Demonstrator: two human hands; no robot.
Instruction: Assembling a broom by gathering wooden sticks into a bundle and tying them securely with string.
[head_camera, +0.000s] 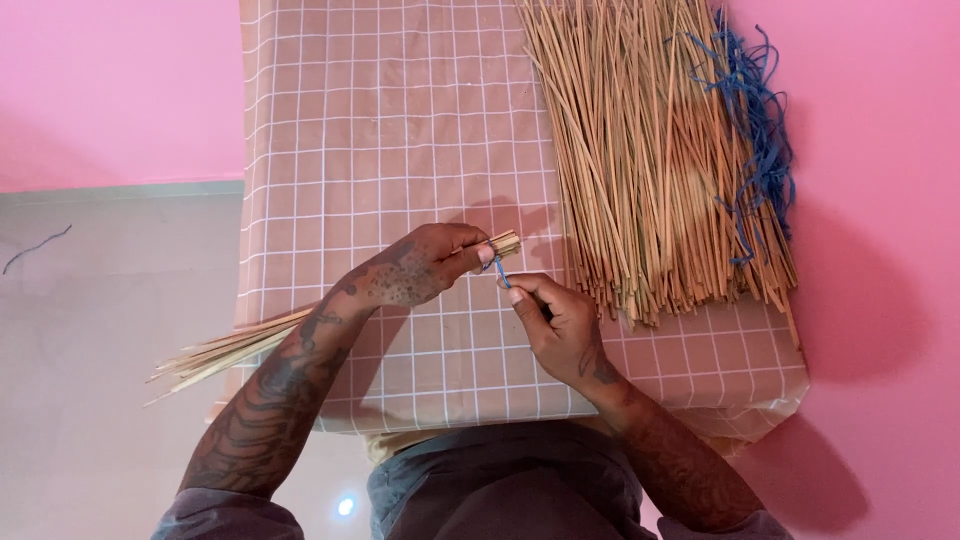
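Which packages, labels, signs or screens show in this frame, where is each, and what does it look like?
None: no package, label, sign or screen is in view.
Nearest to one: a sheet of wrapping-style paper spread over the table, brownish pink with a white grid, no print readable.

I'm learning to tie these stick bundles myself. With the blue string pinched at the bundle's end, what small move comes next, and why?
Probably draw the blue string once around the bundle of sticks. The left hand clamps the bundle near its end, and the right hand pinches the string right beside it, with no wrap visible yet.
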